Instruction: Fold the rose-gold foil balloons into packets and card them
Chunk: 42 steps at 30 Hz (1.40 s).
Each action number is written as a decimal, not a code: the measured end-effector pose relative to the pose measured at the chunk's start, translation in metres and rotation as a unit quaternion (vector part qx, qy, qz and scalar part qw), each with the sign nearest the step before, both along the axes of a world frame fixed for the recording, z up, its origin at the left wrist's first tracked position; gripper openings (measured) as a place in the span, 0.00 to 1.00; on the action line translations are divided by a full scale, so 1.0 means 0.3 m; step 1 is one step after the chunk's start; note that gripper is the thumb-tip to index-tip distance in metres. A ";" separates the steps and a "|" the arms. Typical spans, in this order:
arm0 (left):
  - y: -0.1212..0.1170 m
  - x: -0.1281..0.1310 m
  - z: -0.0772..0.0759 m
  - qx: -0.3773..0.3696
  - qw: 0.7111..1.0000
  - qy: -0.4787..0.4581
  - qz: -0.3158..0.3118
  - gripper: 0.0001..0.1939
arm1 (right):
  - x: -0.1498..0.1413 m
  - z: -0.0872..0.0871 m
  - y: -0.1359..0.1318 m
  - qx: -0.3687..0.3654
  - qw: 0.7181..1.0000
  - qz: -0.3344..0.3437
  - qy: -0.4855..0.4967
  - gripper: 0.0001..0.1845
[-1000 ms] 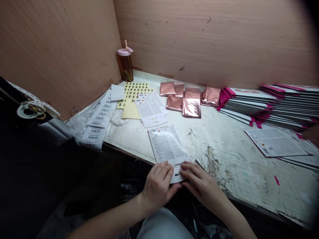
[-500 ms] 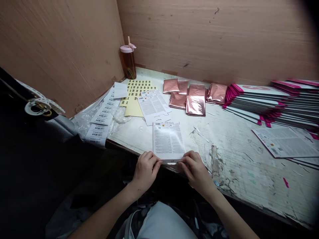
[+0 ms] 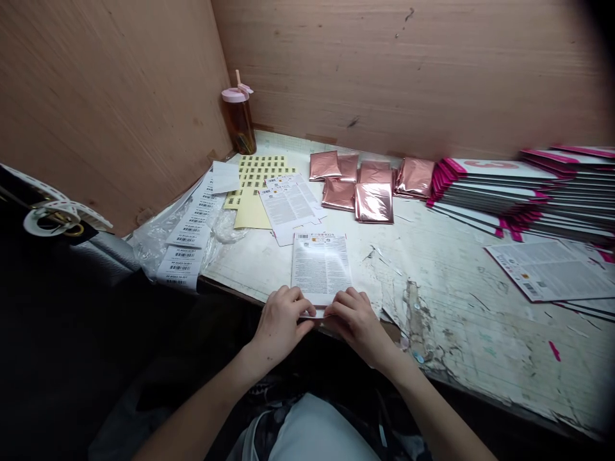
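A flat printed cardboard packet [image 3: 321,266] lies text side up at the table's front edge, its near end towards me. My left hand [image 3: 284,320] pinches the near left corner, fingers on top and thumb below. At the near right my right hand [image 3: 354,320] grips the same end, its fingertips close to those of the left. The fingers cover most of the near flap. Just beyond the packet lie more printed cards [image 3: 291,208], overlapping a yellow sheet of barcode stickers [image 3: 254,211].
Rose-gold foil pouches [image 3: 373,203] lie at the back. On the right are stacked pink-edged packets [image 3: 504,192] and loose printed packets [image 3: 552,272]. A strip of barcode labels [image 3: 182,256] hangs over the left edge. A lidded tumbler [image 3: 240,125] stands in the corner.
My hands have moved closer together along the packet's near end, the right one shifting left. The fingers now curl over the near flap. The whole view has shifted slightly.
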<state>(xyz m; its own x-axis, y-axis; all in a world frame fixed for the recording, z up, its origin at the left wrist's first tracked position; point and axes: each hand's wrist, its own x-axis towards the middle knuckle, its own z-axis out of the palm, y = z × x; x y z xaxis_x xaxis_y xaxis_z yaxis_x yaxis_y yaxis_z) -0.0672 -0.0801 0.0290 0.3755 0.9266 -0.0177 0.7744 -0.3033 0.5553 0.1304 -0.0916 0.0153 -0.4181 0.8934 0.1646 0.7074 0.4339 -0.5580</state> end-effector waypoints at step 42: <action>0.089 -0.045 -0.050 -0.260 0.905 -0.333 0.049 0.34 | 0.789 0.092 -0.048 0.029 0.683 -0.555 0.473 0.15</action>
